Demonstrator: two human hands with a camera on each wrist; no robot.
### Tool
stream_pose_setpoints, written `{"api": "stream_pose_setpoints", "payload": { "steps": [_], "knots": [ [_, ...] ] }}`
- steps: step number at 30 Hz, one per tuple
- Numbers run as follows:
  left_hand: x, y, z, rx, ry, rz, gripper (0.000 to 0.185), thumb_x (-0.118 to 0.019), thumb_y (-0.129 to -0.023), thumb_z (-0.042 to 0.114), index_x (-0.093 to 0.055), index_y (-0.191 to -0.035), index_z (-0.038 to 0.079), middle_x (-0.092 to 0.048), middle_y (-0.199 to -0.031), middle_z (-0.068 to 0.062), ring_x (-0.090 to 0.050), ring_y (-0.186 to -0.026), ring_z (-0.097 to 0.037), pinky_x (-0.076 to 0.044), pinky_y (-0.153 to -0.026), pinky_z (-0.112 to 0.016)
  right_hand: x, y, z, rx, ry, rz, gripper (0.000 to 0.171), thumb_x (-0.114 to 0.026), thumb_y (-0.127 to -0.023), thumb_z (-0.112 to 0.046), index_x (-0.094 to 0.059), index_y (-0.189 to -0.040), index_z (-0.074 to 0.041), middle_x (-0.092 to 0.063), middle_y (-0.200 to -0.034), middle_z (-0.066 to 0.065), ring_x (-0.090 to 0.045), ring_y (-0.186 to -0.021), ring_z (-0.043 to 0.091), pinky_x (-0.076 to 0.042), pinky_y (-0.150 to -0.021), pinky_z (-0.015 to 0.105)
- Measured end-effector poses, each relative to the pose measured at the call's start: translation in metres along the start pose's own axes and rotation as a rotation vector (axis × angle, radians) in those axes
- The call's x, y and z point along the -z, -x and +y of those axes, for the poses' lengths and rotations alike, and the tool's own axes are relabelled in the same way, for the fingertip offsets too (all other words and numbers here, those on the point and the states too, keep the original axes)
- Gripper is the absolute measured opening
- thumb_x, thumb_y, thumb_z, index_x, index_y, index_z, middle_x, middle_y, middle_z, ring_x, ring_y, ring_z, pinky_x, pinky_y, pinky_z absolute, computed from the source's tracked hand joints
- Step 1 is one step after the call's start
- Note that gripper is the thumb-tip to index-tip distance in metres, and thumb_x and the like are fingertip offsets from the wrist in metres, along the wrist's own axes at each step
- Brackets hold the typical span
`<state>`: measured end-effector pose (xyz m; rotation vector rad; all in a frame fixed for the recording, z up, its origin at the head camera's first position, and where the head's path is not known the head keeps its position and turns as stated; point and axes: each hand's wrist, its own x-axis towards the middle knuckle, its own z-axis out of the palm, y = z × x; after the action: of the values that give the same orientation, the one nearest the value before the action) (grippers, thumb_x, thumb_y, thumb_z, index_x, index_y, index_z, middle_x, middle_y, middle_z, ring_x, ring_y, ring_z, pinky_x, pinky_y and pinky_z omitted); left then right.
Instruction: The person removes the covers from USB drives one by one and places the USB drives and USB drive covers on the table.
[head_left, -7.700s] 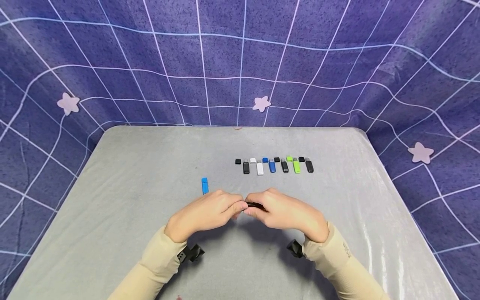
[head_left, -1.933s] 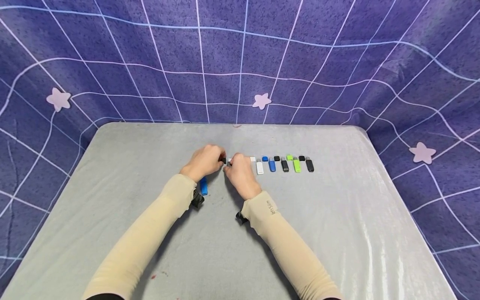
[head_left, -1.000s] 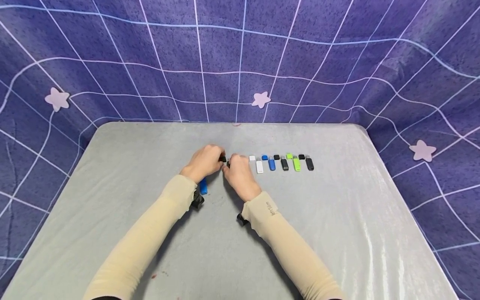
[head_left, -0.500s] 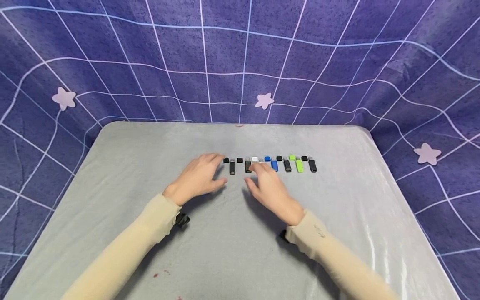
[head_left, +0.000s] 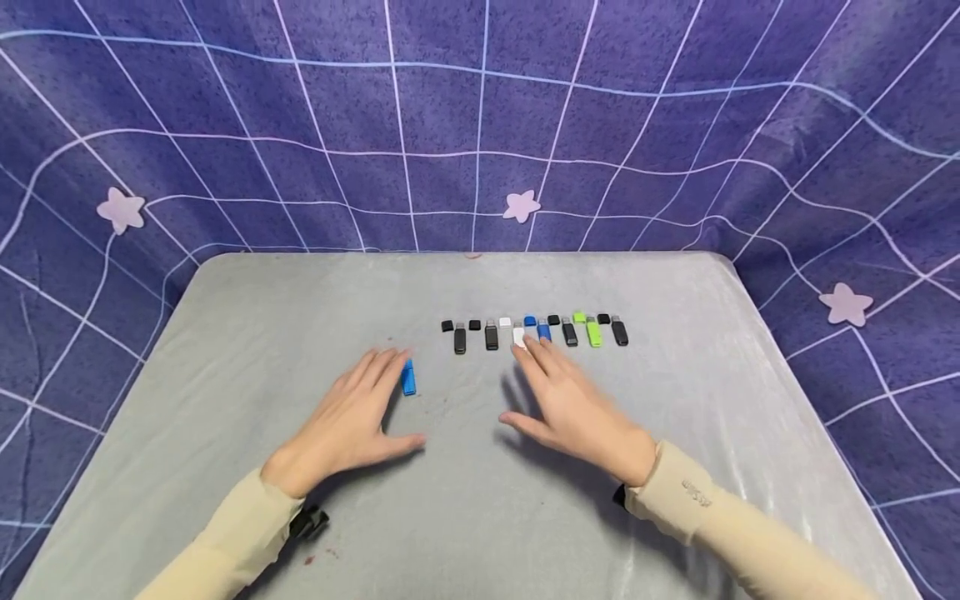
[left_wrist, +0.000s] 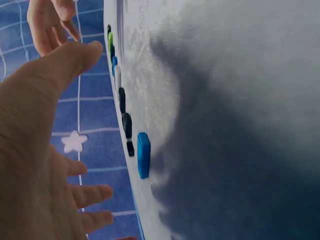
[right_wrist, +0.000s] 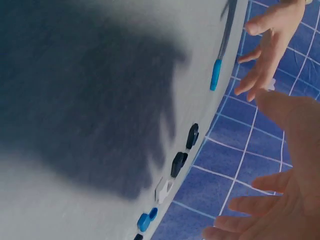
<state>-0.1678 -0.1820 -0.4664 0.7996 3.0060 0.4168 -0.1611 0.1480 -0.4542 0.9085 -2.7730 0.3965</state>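
Observation:
My left hand [head_left: 348, 417] hovers over the table with fingers spread, holding nothing. Just beside its fingertips lies a capped blue USB stick [head_left: 408, 379], apart from the row and partly covered by the hand in the head view. Spread in the same way, my right hand [head_left: 573, 408] is empty near the white USB stick [head_left: 518, 333], its fingertips overlapping that stick's lower end. At the row's left end lies a black USB stick [head_left: 460, 339] with its black cap [head_left: 447, 326] off at its upper left. Another uncapped black USB stick [head_left: 491, 336] is next to it.
Further right in the row lie a dark blue stick [head_left: 544, 331], a black stick [head_left: 570, 333], a green stick [head_left: 594, 332] and a black stick [head_left: 619, 332], each with its cap beside it. A purple curtain [head_left: 337, 192] hangs behind the grey table [head_left: 480, 533].
Both hands held a black USB stick and its cap earlier. These now lie at the row's left end, released. The hands have opened and drawn back toward the person and apart.

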Motion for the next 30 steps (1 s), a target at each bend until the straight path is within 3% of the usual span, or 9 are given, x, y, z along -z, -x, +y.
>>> {"api": "stream_pose_setpoints", "payload": {
  "steps": [8, 15, 18, 25, 30],
  "knots": [
    [-0.002, 0.033, -0.012, 0.108, 0.011, -0.022, 0.122, -0.070, -0.078, 0.079, -0.019, -0.165, 0.011, -0.030, -0.166, -0.019, -0.017, -0.156, -0.047, -0.025, -0.117, -0.071, -0.018, -0.020, -0.025, 0.087, -0.082, -0.115, 0.098, -0.067, -0.094, -0.058, -0.029, -0.158, 0.006, -0.028, -0.164, 0.027, -0.032, -0.152, 0.043, -0.032, -0.122, 0.051],
    [0.002, 0.052, -0.026, 0.178, 0.007, -0.046, 0.122, -0.065, -0.078, 0.083, -0.021, -0.164, 0.007, -0.031, -0.165, -0.022, -0.017, -0.155, -0.048, -0.023, -0.117, -0.072, -0.039, -0.052, -0.046, 0.171, -0.116, -0.253, 0.096, -0.061, -0.098, -0.058, -0.024, -0.158, 0.008, -0.025, -0.166, 0.027, -0.029, -0.155, 0.036, -0.030, -0.123, 0.043],
    [0.004, 0.057, -0.029, 0.191, 0.009, -0.055, 0.122, -0.064, -0.079, 0.083, -0.021, -0.164, 0.008, -0.031, -0.165, -0.022, -0.017, -0.155, -0.049, -0.023, -0.115, -0.073, -0.048, -0.065, -0.057, 0.209, -0.093, -0.271, 0.093, -0.059, -0.100, -0.056, -0.026, -0.158, 0.008, -0.028, -0.165, 0.027, -0.029, -0.155, 0.035, -0.030, -0.123, 0.043],
    [0.009, 0.067, -0.034, 0.188, 0.009, -0.034, 0.119, -0.068, -0.079, 0.080, -0.024, -0.163, 0.008, -0.033, -0.163, -0.024, -0.020, -0.153, -0.051, -0.027, -0.113, -0.075, -0.059, -0.092, -0.084, 0.226, 0.001, -0.287, 0.082, -0.062, -0.101, -0.048, -0.035, -0.154, 0.010, -0.038, -0.159, 0.029, -0.037, -0.151, 0.033, -0.035, -0.120, 0.037],
    [0.012, 0.070, -0.035, 0.175, -0.016, -0.010, 0.114, -0.068, -0.081, 0.078, -0.029, -0.162, 0.009, -0.037, -0.162, -0.022, -0.026, -0.151, -0.051, -0.031, -0.111, -0.074, -0.062, -0.105, -0.095, 0.212, 0.046, -0.269, 0.068, -0.067, -0.100, -0.041, -0.049, -0.145, 0.007, -0.053, -0.149, 0.025, -0.055, -0.138, 0.036, -0.044, -0.115, 0.036]
  ]
}}
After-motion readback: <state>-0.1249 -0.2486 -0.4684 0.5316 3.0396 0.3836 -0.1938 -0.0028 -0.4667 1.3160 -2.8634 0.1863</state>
